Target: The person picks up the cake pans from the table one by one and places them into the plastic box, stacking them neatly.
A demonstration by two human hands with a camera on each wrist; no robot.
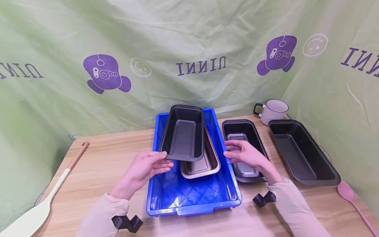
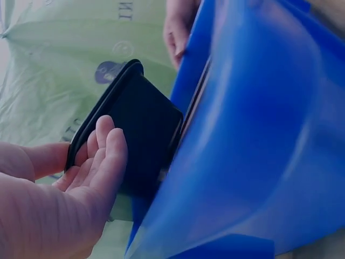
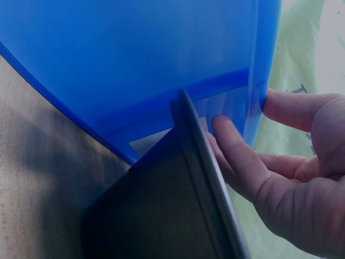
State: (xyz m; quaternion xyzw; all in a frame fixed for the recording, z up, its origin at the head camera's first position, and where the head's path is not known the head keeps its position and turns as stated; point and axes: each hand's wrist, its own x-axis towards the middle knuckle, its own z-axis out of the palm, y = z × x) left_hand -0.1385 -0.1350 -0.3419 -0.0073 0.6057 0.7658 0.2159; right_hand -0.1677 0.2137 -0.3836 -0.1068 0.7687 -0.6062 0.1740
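Observation:
My left hand (image 1: 142, 170) pinches the near rim of a dark loaf pan (image 1: 185, 140), thumb on top and fingers underneath. The pan sits tilted above a bronze-coloured loaf pan (image 1: 211, 154) inside a blue plastic bin (image 1: 193, 209). In the left wrist view, the dark pan (image 2: 143, 129) shows its outer side, with the fingers of the left hand (image 2: 81, 189) against it. My right hand (image 1: 247, 154) grips the bin's right rim; in the right wrist view its thumb touches the rim of the bin (image 3: 161, 48) and its fingers reach down outside.
Right of the bin lie a second dark loaf pan (image 1: 241, 123), partly behind the right hand, and a larger one (image 1: 299, 154). A white mug (image 1: 275, 110) stands behind them. A pink spoon (image 1: 346, 191) lies far right, a cream spatula (image 1: 56, 189) far left. Green cloth (image 1: 189, 39) hangs behind.

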